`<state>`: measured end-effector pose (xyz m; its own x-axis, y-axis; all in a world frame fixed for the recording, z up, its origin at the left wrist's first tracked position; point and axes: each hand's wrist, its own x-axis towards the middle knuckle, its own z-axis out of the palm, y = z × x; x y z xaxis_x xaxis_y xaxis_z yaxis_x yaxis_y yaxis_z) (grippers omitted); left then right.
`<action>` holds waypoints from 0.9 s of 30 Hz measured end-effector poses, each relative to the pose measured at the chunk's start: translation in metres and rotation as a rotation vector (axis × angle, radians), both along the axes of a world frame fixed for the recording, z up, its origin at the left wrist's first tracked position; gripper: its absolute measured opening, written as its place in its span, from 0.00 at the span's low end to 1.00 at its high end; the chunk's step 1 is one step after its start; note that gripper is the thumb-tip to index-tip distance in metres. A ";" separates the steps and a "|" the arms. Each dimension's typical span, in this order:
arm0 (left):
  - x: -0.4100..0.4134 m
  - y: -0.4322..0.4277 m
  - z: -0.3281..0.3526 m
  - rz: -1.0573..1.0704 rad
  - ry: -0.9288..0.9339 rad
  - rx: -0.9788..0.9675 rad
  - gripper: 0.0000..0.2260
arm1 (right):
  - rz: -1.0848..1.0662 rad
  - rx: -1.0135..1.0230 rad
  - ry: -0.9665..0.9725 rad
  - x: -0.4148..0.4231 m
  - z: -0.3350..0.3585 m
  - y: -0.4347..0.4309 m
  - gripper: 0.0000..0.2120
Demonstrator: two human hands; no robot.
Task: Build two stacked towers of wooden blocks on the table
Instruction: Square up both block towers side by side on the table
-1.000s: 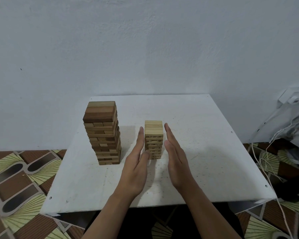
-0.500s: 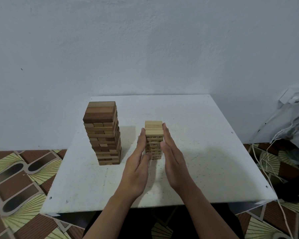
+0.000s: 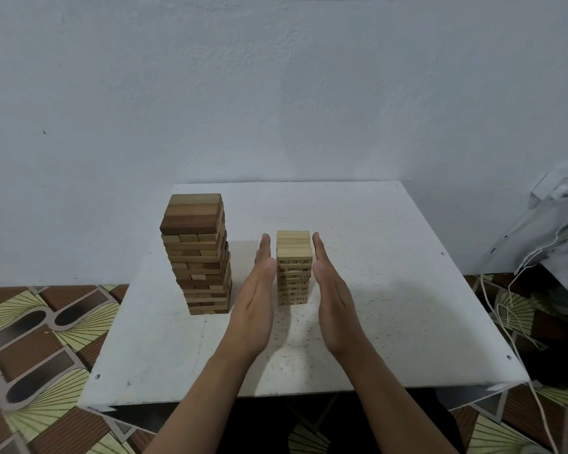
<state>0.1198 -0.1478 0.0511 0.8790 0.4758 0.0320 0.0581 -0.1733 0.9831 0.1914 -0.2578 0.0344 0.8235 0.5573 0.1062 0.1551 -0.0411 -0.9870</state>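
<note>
Pale blue-grey plaster wall fills the upper half of the frame, and below it a white square worktop [image 3: 391, 257] sits over a floor [image 3: 30, 339] patterned in brown and yellow. Two stacks of wooden blocks stand on the worktop. The taller tower [image 3: 195, 257], built of mixed dark and light brown blocks, stands left of centre. The small pale tower [image 3: 293, 267], with printed numbers on its block ends, stands upright near the middle of the frame, well apart from its neighbour. The left hand [image 3: 254, 303] and the right hand [image 3: 333, 303] are both flat with straight fingers, palms facing each other, and they hold nothing. The small pale tower stands directly between them, its top about level with the fingertips. A thin strip of worktop shows between the left hand and the tower's side; the right hand is just beside the other side, and contact there cannot be made out. White cords [image 3: 505, 306] and a pale bundle [image 3: 564, 231] lie at the right edge of the frame.
</note>
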 end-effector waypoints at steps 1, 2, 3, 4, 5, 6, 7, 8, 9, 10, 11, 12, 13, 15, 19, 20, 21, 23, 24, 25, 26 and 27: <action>0.001 0.000 0.000 0.002 0.015 0.007 0.26 | 0.000 -0.006 -0.002 0.001 0.000 0.001 0.26; 0.003 0.001 -0.001 0.005 0.026 0.014 0.27 | -0.001 -0.011 -0.005 0.002 0.000 0.002 0.26; 0.004 0.001 -0.002 0.006 0.028 0.018 0.29 | -0.002 -0.013 -0.006 0.003 0.000 0.003 0.27; 0.005 0.001 -0.003 0.006 0.021 0.019 0.30 | -0.001 -0.012 -0.003 0.003 0.000 0.003 0.27; 0.005 0.001 -0.003 0.002 0.011 0.019 0.30 | 0.000 -0.011 -0.001 0.004 -0.001 0.004 0.27; 0.006 0.000 -0.003 -0.003 0.001 0.018 0.29 | 0.002 -0.010 -0.001 0.004 -0.001 0.005 0.27; 0.006 -0.001 -0.002 -0.007 -0.004 0.014 0.27 | 0.004 -0.009 -0.003 0.004 -0.001 0.005 0.27; 0.006 -0.003 -0.001 -0.012 -0.005 0.003 0.26 | 0.006 -0.007 -0.002 0.004 -0.001 0.006 0.27; 0.006 -0.004 0.000 -0.015 -0.005 -0.010 0.26 | 0.006 -0.005 0.000 0.004 -0.002 0.006 0.27; 0.005 -0.005 0.001 -0.019 -0.006 -0.018 0.26 | 0.004 -0.005 0.003 0.005 -0.001 0.006 0.27; 0.005 -0.005 0.002 -0.021 -0.004 -0.023 0.27 | 0.002 -0.006 0.005 0.005 -0.001 0.006 0.27; 0.005 -0.005 0.002 -0.024 -0.002 -0.024 0.27 | 0.001 -0.007 0.005 0.005 -0.001 0.007 0.27; 0.006 -0.005 0.002 -0.027 -0.004 -0.024 0.27 | 0.002 -0.007 0.005 0.005 -0.001 0.007 0.27; 0.008 -0.004 0.001 -0.034 -0.017 -0.027 0.26 | 0.002 -0.009 0.002 0.005 -0.001 0.007 0.27; 0.008 -0.003 0.000 -0.031 -0.016 -0.040 0.26 | -0.001 -0.013 -0.004 0.004 -0.003 0.008 0.27; 0.008 -0.003 0.000 -0.032 -0.022 -0.046 0.26 | -0.001 -0.012 -0.003 0.004 -0.003 0.008 0.27; 0.007 -0.002 -0.001 -0.034 -0.026 -0.047 0.25 | -0.002 -0.011 0.001 0.004 -0.003 0.008 0.27; 0.007 -0.002 -0.001 -0.032 -0.029 -0.040 0.25 | -0.002 -0.008 0.008 0.004 -0.002 0.008 0.27; 0.007 -0.002 -0.001 -0.031 -0.030 -0.037 0.25 | -0.002 -0.004 0.008 0.004 -0.002 0.008 0.27; 0.007 -0.002 -0.002 -0.030 -0.032 -0.037 0.25 | -0.003 -0.001 0.007 0.004 -0.002 0.008 0.27; 0.007 -0.002 -0.002 -0.029 -0.036 -0.042 0.25 | -0.005 0.000 0.007 0.004 -0.002 0.008 0.27; 0.007 -0.002 -0.002 -0.026 -0.042 -0.051 0.26 | -0.005 -0.001 0.007 0.003 -0.002 0.008 0.26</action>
